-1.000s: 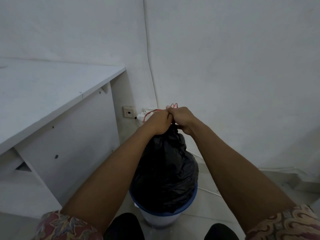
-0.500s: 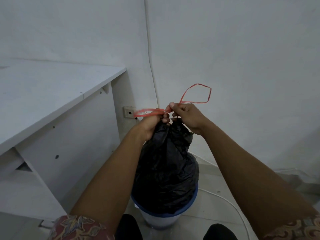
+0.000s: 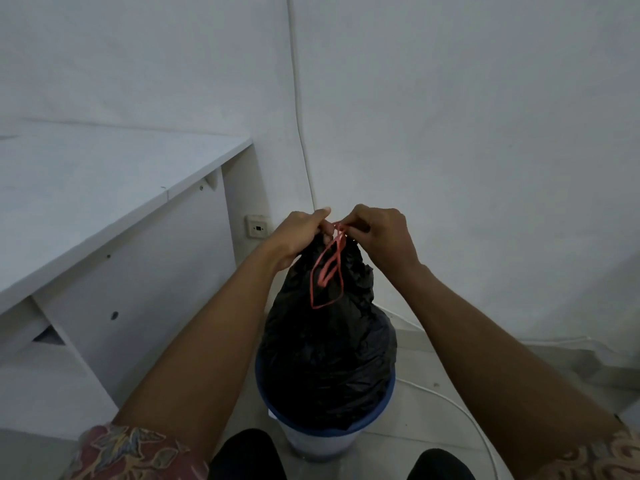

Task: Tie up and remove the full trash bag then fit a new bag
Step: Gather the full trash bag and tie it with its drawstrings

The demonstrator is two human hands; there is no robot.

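A full black trash bag [image 3: 329, 348] stands in a white bin with a blue rim [image 3: 388, 405] on the floor between my feet. Its neck is gathered at the top. My left hand [image 3: 298, 237] grips the gathered neck from the left. My right hand [image 3: 381, 233] pinches the red drawstring [image 3: 329, 271] at the neck from the right. Two red loops of the drawstring hang down over the front of the bag.
A white desk [image 3: 104, 188] runs along the left, its side panel close to the bin. White walls meet in a corner behind the bag, with a wall socket [image 3: 257, 227] low on the left. A white cable [image 3: 460, 410] lies on the floor at the right.
The red drawstring loops, held up and out to both sides half a second ago, now hang down the front of the bag. Both hands have closed in on the neck.
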